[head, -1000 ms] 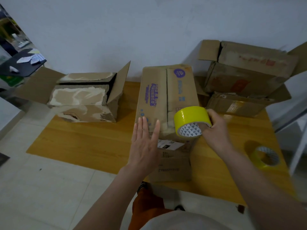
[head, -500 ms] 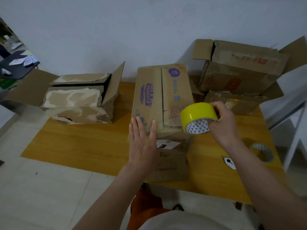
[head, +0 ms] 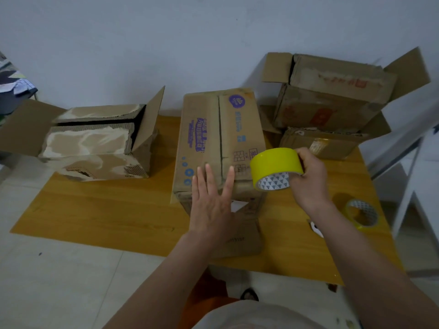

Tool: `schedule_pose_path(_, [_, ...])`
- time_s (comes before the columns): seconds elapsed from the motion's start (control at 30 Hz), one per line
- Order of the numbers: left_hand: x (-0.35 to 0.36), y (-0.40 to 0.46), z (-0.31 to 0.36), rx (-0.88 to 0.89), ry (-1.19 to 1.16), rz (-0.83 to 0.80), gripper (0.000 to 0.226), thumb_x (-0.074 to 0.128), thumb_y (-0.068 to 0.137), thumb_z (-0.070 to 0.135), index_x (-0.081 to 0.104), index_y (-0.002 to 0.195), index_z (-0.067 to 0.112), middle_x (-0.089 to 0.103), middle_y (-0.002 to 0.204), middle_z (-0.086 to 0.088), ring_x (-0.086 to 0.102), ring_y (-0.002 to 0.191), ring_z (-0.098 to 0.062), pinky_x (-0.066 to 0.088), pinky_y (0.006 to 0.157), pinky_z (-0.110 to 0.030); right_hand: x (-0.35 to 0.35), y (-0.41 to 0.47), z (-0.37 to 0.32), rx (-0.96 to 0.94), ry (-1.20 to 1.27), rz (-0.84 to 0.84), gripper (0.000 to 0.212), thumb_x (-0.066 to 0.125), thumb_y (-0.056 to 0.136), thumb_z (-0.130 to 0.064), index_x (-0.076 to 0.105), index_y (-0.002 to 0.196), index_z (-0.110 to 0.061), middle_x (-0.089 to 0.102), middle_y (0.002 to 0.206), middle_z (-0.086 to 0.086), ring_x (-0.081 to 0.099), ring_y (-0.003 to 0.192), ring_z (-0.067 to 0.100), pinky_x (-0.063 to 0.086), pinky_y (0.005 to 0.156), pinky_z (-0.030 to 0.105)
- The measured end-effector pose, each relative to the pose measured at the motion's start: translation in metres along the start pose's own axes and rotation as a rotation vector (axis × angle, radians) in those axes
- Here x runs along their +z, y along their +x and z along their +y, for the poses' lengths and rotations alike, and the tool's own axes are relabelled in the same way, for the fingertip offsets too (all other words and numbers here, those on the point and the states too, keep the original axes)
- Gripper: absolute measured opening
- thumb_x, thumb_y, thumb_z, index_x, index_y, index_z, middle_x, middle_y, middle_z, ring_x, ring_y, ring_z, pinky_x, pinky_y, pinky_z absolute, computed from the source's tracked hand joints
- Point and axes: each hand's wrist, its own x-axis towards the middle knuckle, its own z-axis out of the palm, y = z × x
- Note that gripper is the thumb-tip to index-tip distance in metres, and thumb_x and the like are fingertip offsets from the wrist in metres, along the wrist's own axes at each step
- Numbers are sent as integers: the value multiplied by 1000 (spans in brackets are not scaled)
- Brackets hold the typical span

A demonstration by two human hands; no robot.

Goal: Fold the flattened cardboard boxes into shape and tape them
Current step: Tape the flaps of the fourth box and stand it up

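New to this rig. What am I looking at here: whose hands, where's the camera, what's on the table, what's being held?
No robot here: a person works with bare hands, and the one camera sits on their head, looking forward and down. So the arms coming in from the bottom are their own.

The left hand lies flat, fingers straight, on the closed flaps of the middle box. The right hand grips a yellow tape roll just over that box's near right corner.

On the wooden table: a torn box with open flaps on the left, a stack of opened boxes at the back right, and a second, nearly spent tape roll near the right edge.
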Motion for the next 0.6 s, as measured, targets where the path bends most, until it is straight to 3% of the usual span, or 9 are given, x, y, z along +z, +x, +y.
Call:
schedule_pose_path(0.13, [4,1,0,-7,-8,26,94,41,97,43,-42,135,25,-24,153,-30,-21,143,-46,-10,117,-51,-19,5,22,30,-168,53,36,46,80,17,52,100,-12,53,87,9,48,78,21,35,52,26])
schedule_pose_path(0.37, [10,2,0,-11,13,61,101,48,96,41,-47,132,30,-24,153,-29,-22,142,-47,-13,114,-52,-20,3,41,75,-273,-15,30,47,85,14,50,106,-8,52,86,11,47,75,23,35,52,33])
schedule_pose_path(0.43, [10,2,-1,-4,17,55,100,48,96,43,-44,133,32,-23,154,-29,-21,142,-47,-13,114,-52,-16,0,49,139,-272,-43,31,45,89,12,51,115,-3,53,92,14,47,80,24,39,61,39])
schedule_pose_path(0.6, [4,1,-1,-4,9,10,96,52,92,47,-23,149,31,-17,157,-26,-19,144,-44,-11,116,-52,-9,-3,72,233,-180,-112,28,46,94,7,51,119,-3,55,104,16,50,89,28,35,67,33])
